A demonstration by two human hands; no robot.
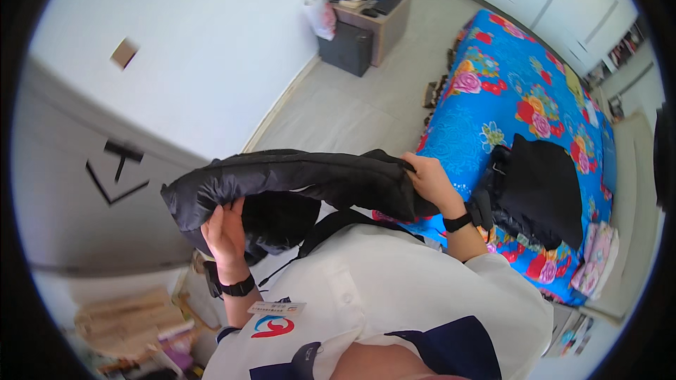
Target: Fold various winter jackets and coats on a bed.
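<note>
A black padded garment (pixel 285 177), perhaps a jacket, is stretched out in front of my chest. My left hand (pixel 227 232) holds its lower edge at the picture's left, thumb and fingers closed on the shiny fabric. At the other end, my right hand (pixel 430 182) grips the garment's upper corner. Part of the garment hangs down between my hands, and a thin black cord with a tip dangles near my shirt. Each wrist wears a black strap with a small device. Another heap of black clothing (pixel 544 190) lies on the bed at the right.
A bed with a blue floral cover (pixel 507 100) stands at the right, with folded pink fabric (pixel 594 261) near its end. A desk (pixel 388 31) with a monitor is at the top, a dark box (pixel 346 47) beside it. A wall and a grey door (pixel 68 211) are at the left.
</note>
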